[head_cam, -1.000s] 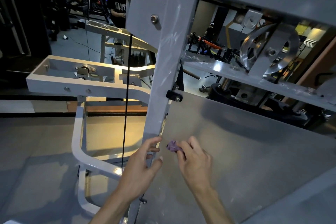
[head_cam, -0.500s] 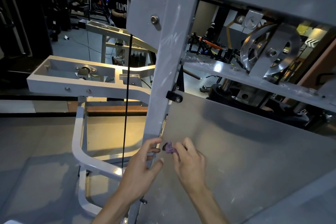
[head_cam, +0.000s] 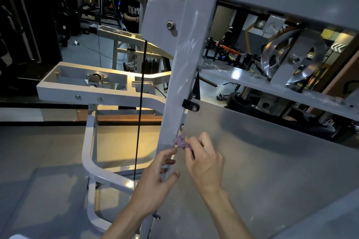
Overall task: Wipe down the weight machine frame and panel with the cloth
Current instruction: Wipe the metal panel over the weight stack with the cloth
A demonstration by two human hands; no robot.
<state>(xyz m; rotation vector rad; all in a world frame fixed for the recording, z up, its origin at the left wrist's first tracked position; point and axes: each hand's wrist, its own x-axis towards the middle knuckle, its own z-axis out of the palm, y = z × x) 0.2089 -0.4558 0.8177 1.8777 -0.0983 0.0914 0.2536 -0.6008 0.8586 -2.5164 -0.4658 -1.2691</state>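
A grey upright post (head_cam: 184, 75) of the weight machine frame runs down the middle, with a flat grey panel (head_cam: 262, 161) to its right. My right hand (head_cam: 204, 161) pinches a small crumpled purple cloth (head_cam: 180, 141) and presses it against the seam where post and panel meet. My left hand (head_cam: 155, 178) grips the post just below the cloth, fingers on its front face, thumb at the panel side.
A white frame arm (head_cam: 97, 91) juts left, with a curved white tube (head_cam: 91, 163) below it. A black cable (head_cam: 139, 112) hangs left of the post. A metal pulley wheel (head_cam: 291, 58) sits upper right. A person (head_cam: 130, 11) stands far back.
My right hand has carried the cloth left and upward across the panel onto the edge of the post. My left hand has stayed on the post.
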